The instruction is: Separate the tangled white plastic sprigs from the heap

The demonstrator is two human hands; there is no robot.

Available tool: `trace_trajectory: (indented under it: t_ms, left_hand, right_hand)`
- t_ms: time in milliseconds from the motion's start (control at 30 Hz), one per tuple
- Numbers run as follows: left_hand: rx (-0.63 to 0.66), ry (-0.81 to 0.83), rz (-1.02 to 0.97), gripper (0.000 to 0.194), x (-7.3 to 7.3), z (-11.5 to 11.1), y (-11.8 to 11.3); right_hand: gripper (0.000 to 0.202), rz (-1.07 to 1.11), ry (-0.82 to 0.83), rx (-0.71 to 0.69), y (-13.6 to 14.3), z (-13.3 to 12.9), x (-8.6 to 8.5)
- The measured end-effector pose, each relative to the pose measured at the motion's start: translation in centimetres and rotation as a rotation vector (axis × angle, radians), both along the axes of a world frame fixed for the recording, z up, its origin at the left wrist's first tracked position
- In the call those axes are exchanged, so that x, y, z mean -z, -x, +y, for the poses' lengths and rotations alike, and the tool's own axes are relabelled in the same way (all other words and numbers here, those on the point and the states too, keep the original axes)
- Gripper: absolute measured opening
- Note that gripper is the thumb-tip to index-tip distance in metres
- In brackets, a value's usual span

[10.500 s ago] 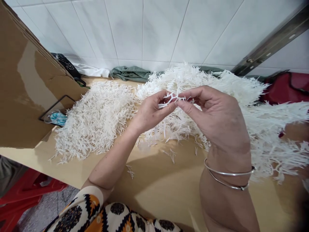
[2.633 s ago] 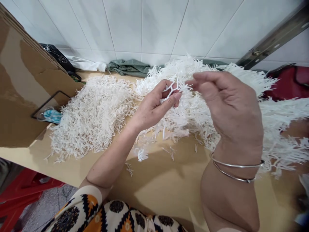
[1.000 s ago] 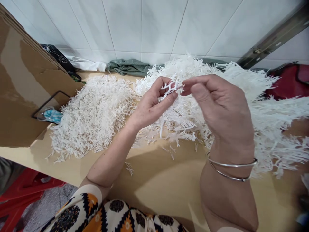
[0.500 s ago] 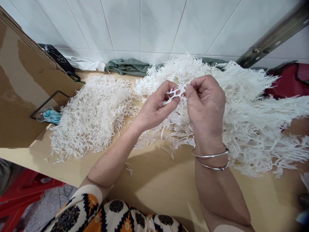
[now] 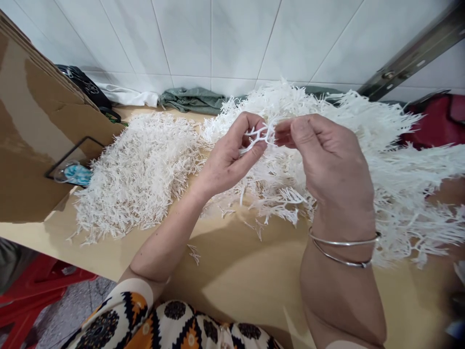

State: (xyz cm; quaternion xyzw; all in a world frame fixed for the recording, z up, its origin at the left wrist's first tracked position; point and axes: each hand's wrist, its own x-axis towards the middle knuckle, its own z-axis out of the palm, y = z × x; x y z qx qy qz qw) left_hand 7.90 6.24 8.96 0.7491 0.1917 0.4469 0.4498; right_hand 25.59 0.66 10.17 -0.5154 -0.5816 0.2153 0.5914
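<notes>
My left hand [image 5: 236,152] pinches a white branched plastic piece [image 5: 258,135] between thumb and fingers, above the table. Just to its right is my right hand [image 5: 327,155], with two bangles on the wrist. Its thumb and fingers are drawn together near the piece's right end; whether anything is between them is hidden. Behind and to the right of both hands spreads a large heap of white branched pieces [image 5: 399,179]. On the left lies a denser pile of small white pieces [image 5: 138,169].
A cardboard box [image 5: 43,121] stands at the left, with a wire frame and a blue-and-white item at its side. Green cloth [image 5: 192,99] lies along the tiled wall. A red stool [image 5: 36,286] is below the table [image 5: 232,271]. A dark red bag [image 5: 436,118] sits far right.
My right hand has moved right, away from the left hand, and turned slightly. The left hand has shifted a little left, still pinching the white piece.
</notes>
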Motion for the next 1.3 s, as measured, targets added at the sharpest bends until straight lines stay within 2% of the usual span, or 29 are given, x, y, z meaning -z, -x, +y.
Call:
trace_trajectory:
  t_ms: [100,267,333,433,567,667,733,867,1000,1100,1167,1300]
  left_hand:
    - [-0.004,-0.030,0.006,0.031,0.2,0.2,0.0]
    - [0.023,-0.013,-0.009,0.025,0.2,0.2,0.1]
    - [0.035,0.018,-0.018,0.024,0.2,0.2,0.0]
    - [0.039,0.062,-0.024,0.022,0.5,0.3,-0.3]
    - [0.045,0.075,-0.025,0.020,0.8,0.0,-0.7]
    - [0.090,0.076,-0.039,0.019,0.1,-0.9,-0.6]
    - [0.098,0.087,-0.039,0.019,-0.6,-1.5,-0.5]
    - [0.030,0.108,-0.079,0.017,-0.9,-1.4,-0.4]
    - [-0.021,0.101,-0.071,0.019,-0.3,-0.5,-0.5]
    - [-0.027,0.073,-0.059,0.023,-0.2,-0.3,-0.4]
    - [-0.030,0.058,-0.049,0.026,-0.3,-0.3,-0.2]
    - [-0.021,0.075,-0.044,0.028,-0.6,-0.5,0.1]
  right_hand:
    - [0.012,-0.032,0.069,-0.106,0.6,-0.8,-0.7]
    - [0.011,-0.044,0.094,-0.109,0.1,-0.6,-0.3]
    - [0.008,-0.106,0.074,-0.052,0.1,-0.5,-0.2]
    - [0.008,-0.215,-0.021,0.111,0.6,-0.2,0.1]
    - [0.014,-0.304,-0.067,0.246,1.0,0.9,1.3]
    - [0.021,-0.303,-0.036,0.378,-0.3,2.0,2.5]
    - [0.021,-0.249,-0.009,0.415,-1.5,2.3,2.9]
    - [0.021,-0.212,-0.020,0.278,-2.3,1.5,2.0]
    - [0.023,-0.137,-0.014,0.174,-0.8,-0.1,0.2]
    - [0.033,0.005,-0.010,0.002,0.1,-1.0,-0.7]
    - [0.027,0.001,0.015,-0.084,0.4,-1.3,-1.1]
    - [0.019,-0.044,0.104,-0.052,0.5,-1.7,-1.7]
